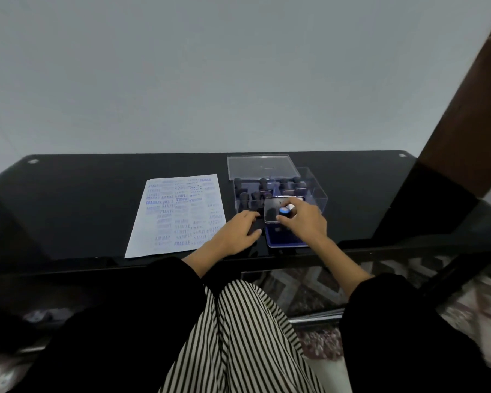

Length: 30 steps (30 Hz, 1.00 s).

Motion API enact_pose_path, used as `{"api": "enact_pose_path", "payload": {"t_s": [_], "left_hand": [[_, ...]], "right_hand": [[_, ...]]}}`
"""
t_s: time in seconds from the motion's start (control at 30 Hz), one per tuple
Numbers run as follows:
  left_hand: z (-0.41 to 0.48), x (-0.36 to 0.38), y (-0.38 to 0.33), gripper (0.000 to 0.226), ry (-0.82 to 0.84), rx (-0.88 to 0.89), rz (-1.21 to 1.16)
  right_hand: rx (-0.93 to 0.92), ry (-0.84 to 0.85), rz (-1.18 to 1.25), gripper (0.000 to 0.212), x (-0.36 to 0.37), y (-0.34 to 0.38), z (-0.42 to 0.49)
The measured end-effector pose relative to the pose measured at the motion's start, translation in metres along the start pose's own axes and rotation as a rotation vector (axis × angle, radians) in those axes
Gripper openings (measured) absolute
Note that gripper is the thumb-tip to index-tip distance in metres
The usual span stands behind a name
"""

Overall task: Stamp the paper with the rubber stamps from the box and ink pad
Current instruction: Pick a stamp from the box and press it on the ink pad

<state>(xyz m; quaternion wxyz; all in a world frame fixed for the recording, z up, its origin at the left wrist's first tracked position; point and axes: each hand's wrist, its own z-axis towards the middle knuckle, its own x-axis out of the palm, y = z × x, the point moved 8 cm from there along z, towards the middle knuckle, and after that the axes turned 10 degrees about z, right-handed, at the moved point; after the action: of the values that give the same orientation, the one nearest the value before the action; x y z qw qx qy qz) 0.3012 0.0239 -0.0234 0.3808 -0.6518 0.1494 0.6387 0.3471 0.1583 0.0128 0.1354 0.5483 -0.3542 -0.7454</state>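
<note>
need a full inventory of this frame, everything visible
paper: 1, white with blue prints, on table, left of box
box: 1, clear, far right of paper
box lid: 1, clear, behind box
stamps in box: several, dark handles, count unclear
ink pad: 1, blue, open, grey cover raised, in front of box
held stamp: 1, blue-topped, over ink pad
table: 1, glossy black
left hand: relaxed on table beside ink pad
right hand: pinches held stamp
</note>
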Motion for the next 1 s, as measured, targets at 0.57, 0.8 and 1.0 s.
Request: {"api": "enact_pose_path", "payload": {"t_s": [0.57,0.8,1.0], "left_hand": [[0.009,0.04,0.001,0.084,0.089,-0.082,0.003],[0.016,0.049,0.009,0.077,-0.008,-0.16,-0.166],[0.017,0.049,0.011,0.072,-0.028,-0.165,-0.19]], "right_hand": [[-0.132,0.088,-0.109,0.018,0.038,-0.014,-0.005],[-0.142,0.126,-0.072,0.02,0.043,-0.012,0.011],[-0.156,0.066,-0.003,0.014,0.045,-0.016,0.005]]}}
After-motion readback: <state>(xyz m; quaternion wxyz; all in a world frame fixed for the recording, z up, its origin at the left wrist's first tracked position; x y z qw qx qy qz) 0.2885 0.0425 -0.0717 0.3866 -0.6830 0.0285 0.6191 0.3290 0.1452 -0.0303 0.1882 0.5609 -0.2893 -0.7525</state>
